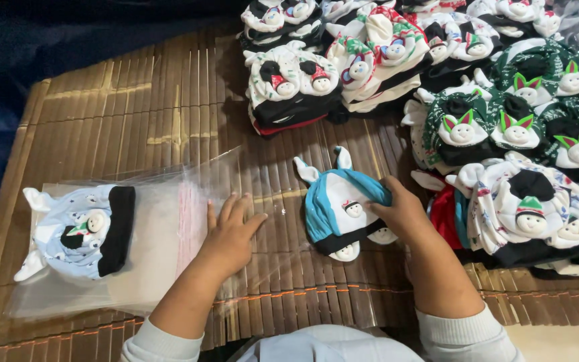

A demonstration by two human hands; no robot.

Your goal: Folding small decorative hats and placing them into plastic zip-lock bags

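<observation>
So, left hand (230, 231) flat with fingers spread on a clear plastic bag (169, 234) holding a pale blue hat (82, 231) on the bamboo mat (135, 107). Right hand (402, 211) pinching a teal-and-white snowman hat (335, 201) mid-mat, just beside the piled hats (504, 121).

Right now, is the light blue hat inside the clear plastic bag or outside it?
Inside. The light blue hat lies under the glossy film of the clear plastic bag, whose open end the left hand presses flat.
</observation>
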